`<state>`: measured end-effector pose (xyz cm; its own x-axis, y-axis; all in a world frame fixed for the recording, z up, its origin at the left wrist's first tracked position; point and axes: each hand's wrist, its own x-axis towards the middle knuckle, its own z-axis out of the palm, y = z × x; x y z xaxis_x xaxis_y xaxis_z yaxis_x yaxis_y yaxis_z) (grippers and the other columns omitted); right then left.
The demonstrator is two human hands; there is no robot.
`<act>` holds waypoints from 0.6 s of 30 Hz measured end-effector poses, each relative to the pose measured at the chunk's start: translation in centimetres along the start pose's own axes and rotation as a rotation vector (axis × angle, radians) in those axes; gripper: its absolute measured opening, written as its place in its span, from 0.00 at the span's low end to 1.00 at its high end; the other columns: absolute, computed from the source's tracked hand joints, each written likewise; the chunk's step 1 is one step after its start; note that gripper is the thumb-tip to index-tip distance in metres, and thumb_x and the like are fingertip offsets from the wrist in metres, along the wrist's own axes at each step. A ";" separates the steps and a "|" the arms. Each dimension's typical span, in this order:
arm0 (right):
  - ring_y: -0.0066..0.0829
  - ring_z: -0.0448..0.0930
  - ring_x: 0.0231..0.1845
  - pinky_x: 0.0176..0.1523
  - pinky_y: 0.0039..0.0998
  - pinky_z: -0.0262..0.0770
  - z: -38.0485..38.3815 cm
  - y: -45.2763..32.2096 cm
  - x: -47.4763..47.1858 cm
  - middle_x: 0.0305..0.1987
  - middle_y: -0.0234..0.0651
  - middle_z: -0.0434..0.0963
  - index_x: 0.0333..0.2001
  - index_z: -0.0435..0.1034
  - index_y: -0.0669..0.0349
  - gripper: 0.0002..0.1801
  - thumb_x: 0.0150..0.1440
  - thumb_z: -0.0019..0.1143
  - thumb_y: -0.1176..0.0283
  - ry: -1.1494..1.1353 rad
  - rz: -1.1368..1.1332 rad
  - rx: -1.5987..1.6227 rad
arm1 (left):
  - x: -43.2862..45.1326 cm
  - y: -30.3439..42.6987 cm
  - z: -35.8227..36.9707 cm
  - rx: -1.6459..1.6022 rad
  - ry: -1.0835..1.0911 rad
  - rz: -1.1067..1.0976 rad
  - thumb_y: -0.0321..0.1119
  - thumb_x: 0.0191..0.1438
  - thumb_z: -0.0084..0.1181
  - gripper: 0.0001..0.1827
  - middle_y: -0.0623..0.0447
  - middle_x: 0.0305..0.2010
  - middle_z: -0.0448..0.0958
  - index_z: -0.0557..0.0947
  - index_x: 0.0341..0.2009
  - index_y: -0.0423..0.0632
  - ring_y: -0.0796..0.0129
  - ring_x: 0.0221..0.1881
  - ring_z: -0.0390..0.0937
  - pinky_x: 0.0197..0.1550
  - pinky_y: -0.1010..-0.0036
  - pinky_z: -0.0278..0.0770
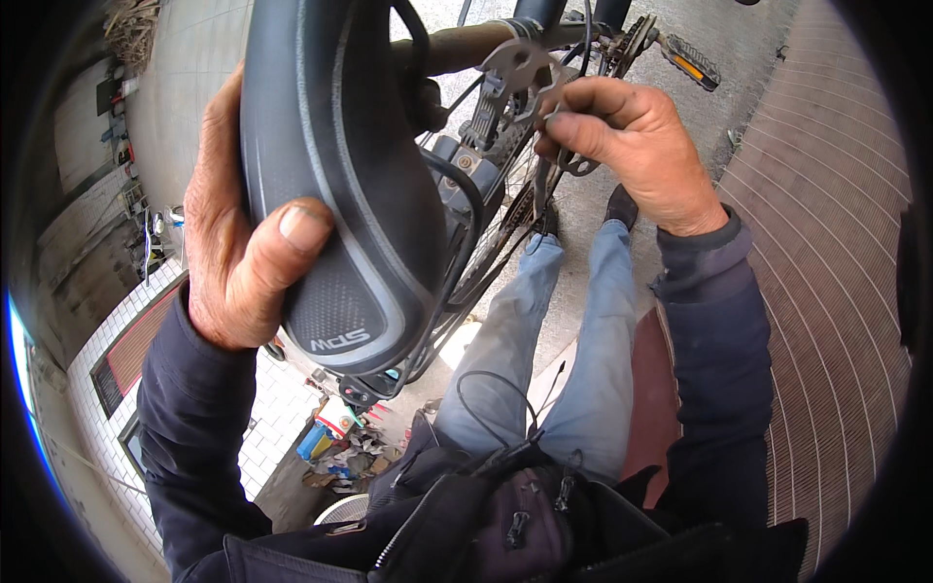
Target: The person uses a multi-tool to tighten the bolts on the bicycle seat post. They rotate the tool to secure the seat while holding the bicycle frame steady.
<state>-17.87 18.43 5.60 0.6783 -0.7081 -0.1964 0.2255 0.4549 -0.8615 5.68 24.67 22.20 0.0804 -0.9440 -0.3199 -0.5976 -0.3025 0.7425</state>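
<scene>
My left hand (pixel 237 270) grips the side of a black bicycle saddle (pixel 364 218), its thumb on the padded top and its fingers hidden beyond the edge. Grey stripes and lettering mark the saddle cover. Pinched between the thumb and fingers of my right hand (pixel 645 149) is a flat metal multi-spanner (pixel 510 62) with notches and cutouts. It is held up over the bicycle's pedal area, and I cannot tell whether it touches any part. Behind the spanner are a pedal (pixel 487 113) and a brownish frame tube (pixel 466 47).
The far pedal (pixel 689 64) carries an orange reflector. To the right lies a ribbed brown surface (pixel 816 240) with pale lines. Mixed litter (pixel 357 459) is heaped at lower left by a white tiled surface (pixel 280 408). A black cable (pixel 474 375) loops before my jeans.
</scene>
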 end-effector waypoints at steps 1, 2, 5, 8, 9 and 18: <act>0.23 0.79 0.37 0.45 0.24 0.74 -0.2 0.3 -0.4 0.35 0.36 0.81 0.42 0.73 0.65 0.11 0.59 0.55 0.69 0.044 -0.010 0.115 | 0.0 -0.1 0.0 0.003 0.003 -0.001 0.61 0.41 0.61 0.54 0.39 0.54 0.68 0.56 0.64 0.37 0.58 0.53 0.70 0.56 0.67 0.67; 0.22 0.79 0.38 0.46 0.22 0.72 0.0 0.7 -0.9 0.36 0.36 0.81 0.43 0.71 0.64 0.13 0.62 0.48 0.66 0.068 -0.036 0.167 | 0.0 0.0 -0.1 0.013 0.017 -0.004 0.63 0.40 0.61 0.55 0.39 0.53 0.69 0.57 0.64 0.38 0.58 0.52 0.71 0.54 0.67 0.69; 0.18 0.78 0.39 0.44 0.19 0.70 0.8 1.1 -1.5 0.39 0.35 0.80 0.44 0.71 0.63 0.14 0.62 0.46 0.64 0.053 0.109 0.231 | -0.3 0.4 0.1 0.025 0.051 -0.044 0.66 0.39 0.60 0.57 0.40 0.52 0.70 0.57 0.64 0.38 0.58 0.50 0.73 0.53 0.67 0.71; 0.22 0.79 0.39 0.44 0.21 0.73 1.5 1.4 -1.6 0.38 0.37 0.80 0.44 0.72 0.65 0.16 0.62 0.46 0.63 0.181 0.135 0.369 | -0.2 0.1 -0.1 0.082 0.047 -0.029 0.68 0.40 0.59 0.57 0.40 0.54 0.69 0.57 0.64 0.38 0.58 0.52 0.72 0.55 0.68 0.69; 0.25 0.80 0.39 0.46 0.23 0.75 1.6 1.5 -1.6 0.38 0.39 0.80 0.44 0.72 0.66 0.17 0.63 0.46 0.62 0.214 0.125 0.420 | -0.2 0.2 -0.1 0.101 0.056 -0.026 0.68 0.40 0.58 0.57 0.40 0.54 0.69 0.57 0.64 0.38 0.58 0.53 0.71 0.55 0.68 0.68; 0.09 0.70 0.30 0.29 0.13 0.61 1.2 1.7 -2.2 0.37 0.23 0.79 0.39 0.77 0.58 0.11 0.57 0.58 0.64 0.353 0.132 0.336 | -0.3 0.1 -0.1 0.114 0.049 -0.024 0.69 0.41 0.57 0.57 0.40 0.55 0.69 0.57 0.64 0.38 0.58 0.53 0.71 0.56 0.68 0.67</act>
<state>-18.08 21.42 5.13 0.4515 -0.7455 -0.4902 0.4056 0.6609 -0.6315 5.66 24.96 22.41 0.1333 -0.9428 -0.3056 -0.6815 -0.3111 0.6624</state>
